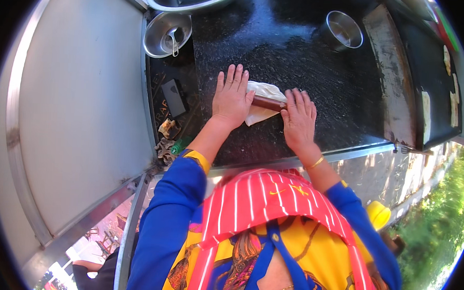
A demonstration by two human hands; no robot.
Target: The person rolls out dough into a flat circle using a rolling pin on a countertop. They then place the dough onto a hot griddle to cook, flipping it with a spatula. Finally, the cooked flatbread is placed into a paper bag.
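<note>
A short brown wooden rolling pin [269,103] lies across a thin sheet of pale dough [260,115] on the black speckled countertop [337,95]. My left hand [232,101] holds the pin's left end under its palm, fingers stretched forward and thumb beside the pin. My right hand [300,121] is over the other end, its fingers extended and slightly blurred. Both ends of the pin are partly hidden by my hands. Some dough shows beyond the pin and some on my side of it, with its left edge partly behind my left hand.
At right, a raised black griddle [436,77] carries several pale dough strips [425,115]. A steel pot [343,30] stands far right; a steel bowl [154,42] with a ladle [174,43], far left. Nearer left are a grey box [174,98] and a metal panel [90,78].
</note>
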